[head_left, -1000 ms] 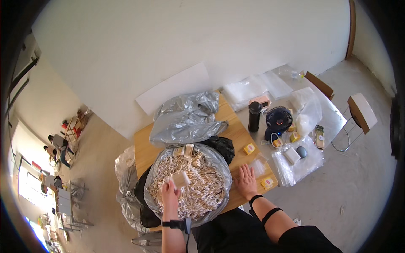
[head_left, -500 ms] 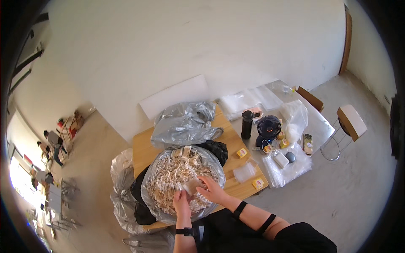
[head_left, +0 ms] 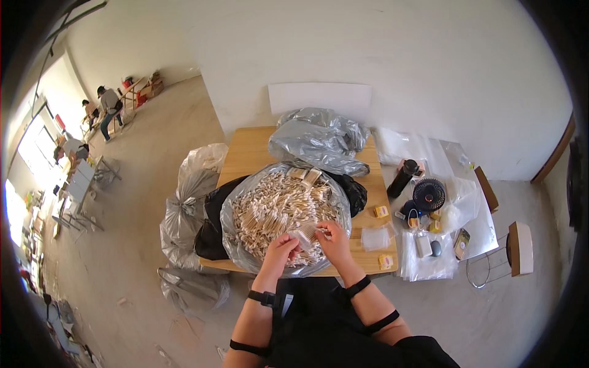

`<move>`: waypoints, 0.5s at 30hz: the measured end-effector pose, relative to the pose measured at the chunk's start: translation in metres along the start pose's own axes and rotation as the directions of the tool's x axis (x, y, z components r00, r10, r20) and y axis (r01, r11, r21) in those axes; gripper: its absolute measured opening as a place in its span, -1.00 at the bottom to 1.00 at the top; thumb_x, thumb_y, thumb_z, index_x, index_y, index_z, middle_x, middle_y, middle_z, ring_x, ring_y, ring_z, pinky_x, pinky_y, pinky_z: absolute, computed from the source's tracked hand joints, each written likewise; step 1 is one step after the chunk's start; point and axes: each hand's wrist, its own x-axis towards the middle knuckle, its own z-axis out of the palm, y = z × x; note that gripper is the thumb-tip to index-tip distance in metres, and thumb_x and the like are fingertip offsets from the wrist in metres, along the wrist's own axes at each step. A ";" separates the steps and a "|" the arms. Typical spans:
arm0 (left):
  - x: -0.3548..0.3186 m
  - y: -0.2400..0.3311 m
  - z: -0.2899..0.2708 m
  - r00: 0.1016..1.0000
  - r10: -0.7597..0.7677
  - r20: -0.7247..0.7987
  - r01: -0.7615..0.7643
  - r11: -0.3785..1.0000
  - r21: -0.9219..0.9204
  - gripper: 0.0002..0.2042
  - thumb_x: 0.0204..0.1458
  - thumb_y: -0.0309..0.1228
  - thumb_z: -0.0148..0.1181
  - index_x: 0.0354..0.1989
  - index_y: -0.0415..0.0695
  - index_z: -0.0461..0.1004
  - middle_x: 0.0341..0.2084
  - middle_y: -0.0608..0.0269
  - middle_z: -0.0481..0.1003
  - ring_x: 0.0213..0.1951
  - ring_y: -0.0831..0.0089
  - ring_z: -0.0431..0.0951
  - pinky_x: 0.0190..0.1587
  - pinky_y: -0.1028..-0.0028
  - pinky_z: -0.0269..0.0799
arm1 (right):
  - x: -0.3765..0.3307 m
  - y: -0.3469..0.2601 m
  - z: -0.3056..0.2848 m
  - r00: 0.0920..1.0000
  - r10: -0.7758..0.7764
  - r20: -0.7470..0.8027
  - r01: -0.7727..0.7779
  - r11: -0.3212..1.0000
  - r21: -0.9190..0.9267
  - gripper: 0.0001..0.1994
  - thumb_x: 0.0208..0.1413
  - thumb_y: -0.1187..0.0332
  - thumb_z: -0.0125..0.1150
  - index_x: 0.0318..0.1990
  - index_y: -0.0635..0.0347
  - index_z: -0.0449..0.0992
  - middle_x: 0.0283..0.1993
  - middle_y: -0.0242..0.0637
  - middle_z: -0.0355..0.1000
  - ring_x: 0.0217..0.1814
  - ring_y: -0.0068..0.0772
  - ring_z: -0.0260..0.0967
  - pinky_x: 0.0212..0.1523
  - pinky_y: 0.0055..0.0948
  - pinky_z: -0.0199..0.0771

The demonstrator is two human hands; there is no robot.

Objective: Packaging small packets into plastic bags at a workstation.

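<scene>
Fingers [head_left: 293, 240] of both hands pinch small packet [head_left: 305, 233] betw. them, over stick pile [head_left: 270, 205].

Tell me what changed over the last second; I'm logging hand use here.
The right hand, which lay flat on the table beside the bag of small packets, moved left over the bag. Both hands now meet on one clear packet; the left hand already held a packet over the bag. The bags, bottle and fan kept their places.
</scene>
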 end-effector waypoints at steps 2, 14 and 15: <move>0.000 0.004 0.014 0.996 0.064 -0.063 -0.062 0.998 0.033 -0.87 0.02 -0.42 0.04 -0.49 -0.19 0.42 -0.66 0.39 0.37 -0.62 0.67 0.29 -0.60 0.66 0.14 | -0.002 -0.015 -0.002 0.997 -0.046 0.066 0.048 0.999 -0.024 -0.85 -0.10 0.52 0.14 -0.31 0.28 0.42 -0.34 -0.11 0.38 -0.37 -0.17 0.37 -0.38 -0.38 0.37; 0.006 -0.017 0.014 0.948 0.309 -0.077 -0.224 0.819 0.529 -0.84 -0.02 -0.41 0.12 -0.53 -0.25 0.41 -0.68 0.33 0.36 -0.57 0.61 0.31 -0.52 0.56 0.20 | -0.007 -0.047 0.000 0.964 -0.067 0.256 0.090 0.993 -0.080 -0.76 -0.17 0.60 0.07 -0.25 0.24 0.39 -0.41 -0.11 0.37 -0.41 -0.11 0.36 -0.42 -0.31 0.36; 0.006 -0.015 0.014 0.949 0.306 -0.077 -0.221 0.820 0.529 -0.84 -0.02 -0.41 0.12 -0.53 -0.25 0.41 -0.68 0.33 0.36 -0.57 0.61 0.31 -0.52 0.56 0.20 | -0.006 -0.045 0.001 0.962 -0.036 0.272 0.068 0.992 -0.109 -0.75 -0.18 0.60 0.05 -0.25 0.23 0.38 -0.38 -0.09 0.36 -0.38 -0.05 0.34 -0.41 -0.25 0.35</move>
